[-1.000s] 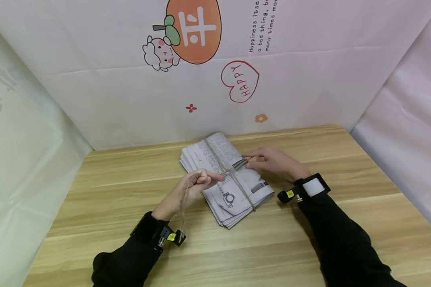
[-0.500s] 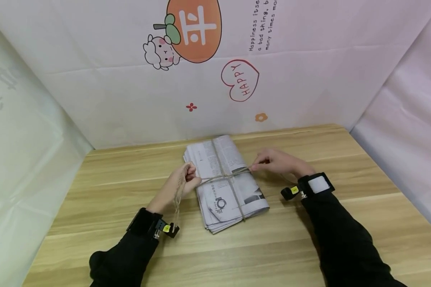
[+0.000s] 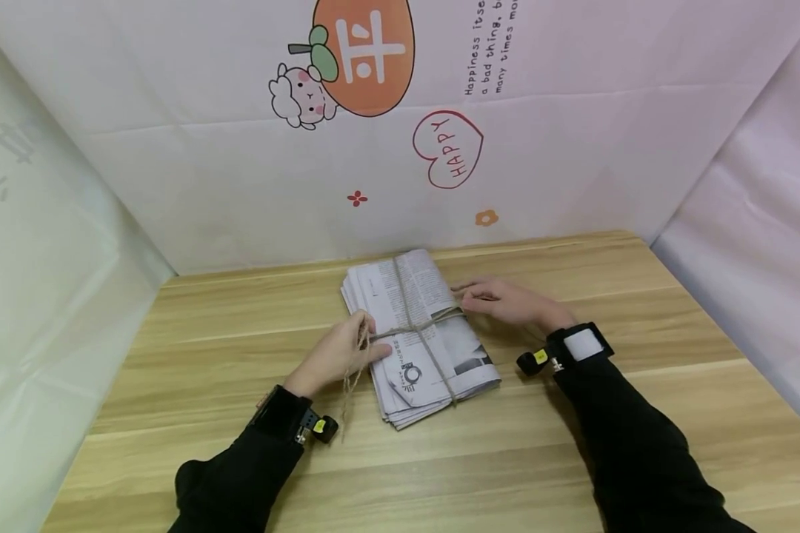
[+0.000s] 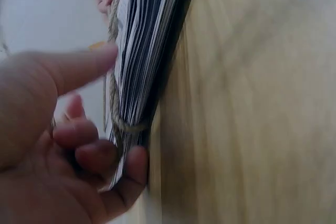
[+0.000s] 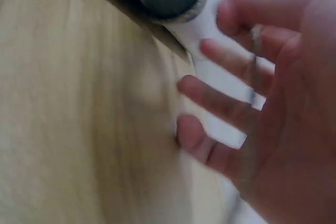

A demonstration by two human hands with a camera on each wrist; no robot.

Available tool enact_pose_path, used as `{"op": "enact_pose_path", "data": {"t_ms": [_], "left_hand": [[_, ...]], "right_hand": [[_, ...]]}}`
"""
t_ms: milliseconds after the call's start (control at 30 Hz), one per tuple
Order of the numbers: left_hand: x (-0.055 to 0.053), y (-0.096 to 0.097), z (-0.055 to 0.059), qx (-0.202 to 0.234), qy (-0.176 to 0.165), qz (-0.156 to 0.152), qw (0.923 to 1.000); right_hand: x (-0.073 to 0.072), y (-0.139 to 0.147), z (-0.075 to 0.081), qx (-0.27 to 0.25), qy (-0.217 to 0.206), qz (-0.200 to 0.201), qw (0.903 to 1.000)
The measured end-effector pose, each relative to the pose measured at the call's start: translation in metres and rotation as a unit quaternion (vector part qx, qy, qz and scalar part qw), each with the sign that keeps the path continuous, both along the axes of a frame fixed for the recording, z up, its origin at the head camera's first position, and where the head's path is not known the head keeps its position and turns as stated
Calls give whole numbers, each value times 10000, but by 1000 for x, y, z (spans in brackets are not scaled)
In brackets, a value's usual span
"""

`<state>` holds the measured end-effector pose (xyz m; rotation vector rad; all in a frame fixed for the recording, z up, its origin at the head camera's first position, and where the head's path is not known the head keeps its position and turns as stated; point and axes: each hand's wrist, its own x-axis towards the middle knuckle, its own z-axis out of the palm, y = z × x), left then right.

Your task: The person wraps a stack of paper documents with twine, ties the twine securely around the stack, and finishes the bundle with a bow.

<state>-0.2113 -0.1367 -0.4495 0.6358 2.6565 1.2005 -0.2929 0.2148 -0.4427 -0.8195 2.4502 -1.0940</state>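
A stack of folded newspapers (image 3: 450,342) lies slanted on the table, tied crosswise with brown twine (image 3: 412,328). At the stack's left side my left hand (image 3: 336,352) grips the twine in its curled fingers, and slack twine hangs below it. In the left wrist view, the thumb reaches to the edge of the newspapers (image 4: 144,51), where the twine (image 4: 131,127) wraps around. My right hand (image 3: 507,303) is at the right edge. Thumb and forefinger pinch the twine (image 5: 254,66) in the right wrist view; the other fingers are spread, and the twine runs across the palm.
The wooden table (image 3: 480,474) ends behind the stack at a white printed cloth (image 3: 240,200). More cloth hangs on the left and right. A small black camera (image 3: 323,428) is strapped to the left wrist, another camera (image 3: 532,361) to the right.
The stack has turned slightly and its top end shifted right. My left hand drew back left with the twine, then returned to the stack's edge. My right hand moved out, then back in.
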Motion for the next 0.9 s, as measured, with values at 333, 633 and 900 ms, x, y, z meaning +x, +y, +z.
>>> {"op": "enact_pose_path", "data": {"t_ms": [333, 633, 900], "left_hand": [[-19, 0, -5, -257, 314, 386, 9984], [-24, -5, 1, -542, 181, -210, 9981], [-18, -7, 9, -881, 53, -392, 9953]], "right_hand": [[1, -1, 1, -211, -583, 507, 9968], [3, 1, 1, -320, -864, 1227, 9882], [2, 6, 4, 245, -646, 687, 9952]]}}
